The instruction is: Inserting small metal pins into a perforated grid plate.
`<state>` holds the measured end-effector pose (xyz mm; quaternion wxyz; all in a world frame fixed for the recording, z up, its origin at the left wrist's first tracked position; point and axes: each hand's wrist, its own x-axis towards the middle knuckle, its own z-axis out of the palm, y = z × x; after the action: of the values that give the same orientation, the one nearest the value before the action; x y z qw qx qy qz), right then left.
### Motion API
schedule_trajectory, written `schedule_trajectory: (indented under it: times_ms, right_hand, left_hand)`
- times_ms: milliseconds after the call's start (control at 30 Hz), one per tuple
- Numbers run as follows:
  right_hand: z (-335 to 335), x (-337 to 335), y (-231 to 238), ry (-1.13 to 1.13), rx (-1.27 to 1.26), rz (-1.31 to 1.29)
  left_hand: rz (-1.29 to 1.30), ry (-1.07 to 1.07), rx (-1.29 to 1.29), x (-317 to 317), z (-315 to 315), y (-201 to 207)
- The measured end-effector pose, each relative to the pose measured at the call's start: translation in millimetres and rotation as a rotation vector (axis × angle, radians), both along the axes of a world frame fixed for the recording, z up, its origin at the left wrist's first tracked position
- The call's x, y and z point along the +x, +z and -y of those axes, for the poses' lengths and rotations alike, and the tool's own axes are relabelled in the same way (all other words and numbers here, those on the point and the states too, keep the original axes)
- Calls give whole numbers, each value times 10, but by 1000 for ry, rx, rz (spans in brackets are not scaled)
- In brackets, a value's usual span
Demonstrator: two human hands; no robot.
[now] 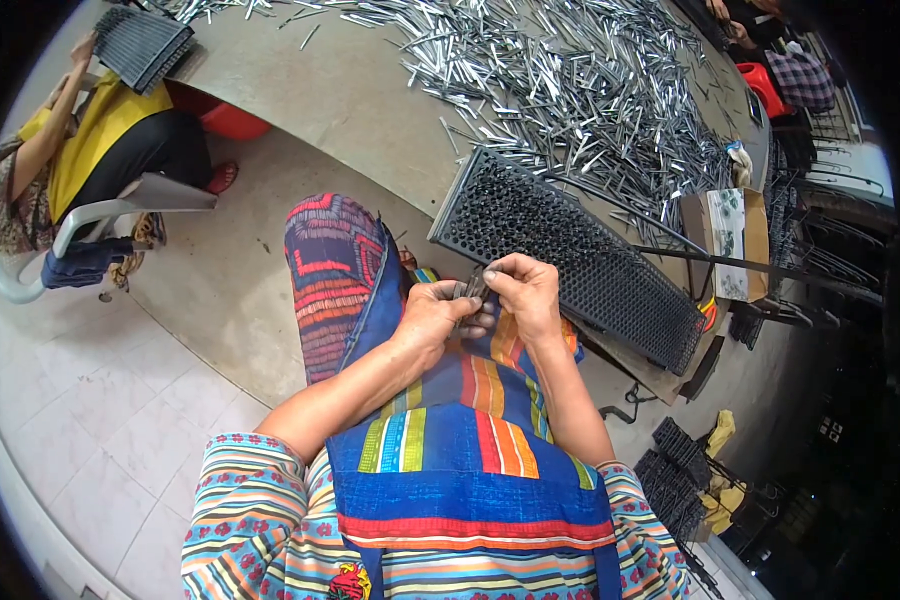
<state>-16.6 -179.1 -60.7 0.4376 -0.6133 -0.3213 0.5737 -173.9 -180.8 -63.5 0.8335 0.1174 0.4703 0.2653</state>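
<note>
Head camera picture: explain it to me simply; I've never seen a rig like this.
There is no machine here. A person wears a wide-angle camera on the head, looking down, so straight edges bend toward the picture's rim. The left grip and right grip are that person's own bare hands, close together around small dark pieces, too unclear to identify. On the table lies a spread-out heap of thin silvery strips; at the table's near edge is a black tray full of holes. Another person sits at far left.

Loose strips (580, 95) all over the table (300, 95), holey tray (570, 255) in front of them, open box (730, 245) off to the right.
</note>
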Motion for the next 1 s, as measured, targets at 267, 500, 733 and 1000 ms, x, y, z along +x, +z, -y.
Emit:
schedule_trajectory:
  times_ms: [267, 500, 733, 1000]
  right_hand:
    - [-108, 22, 64, -234, 492, 349]
    - [-84, 89, 36, -172, 558, 577]
    - [-61, 37, 68, -166, 525, 543]
    - [-107, 1, 76, -80, 531, 694]
  left_hand:
    - [-53, 34, -14, 27, 0, -70]
    - [-9, 74, -76, 43, 9, -75]
    - [2, 113, -75, 52, 39, -112]
    - [4, 120, -94, 64, 42, -111]
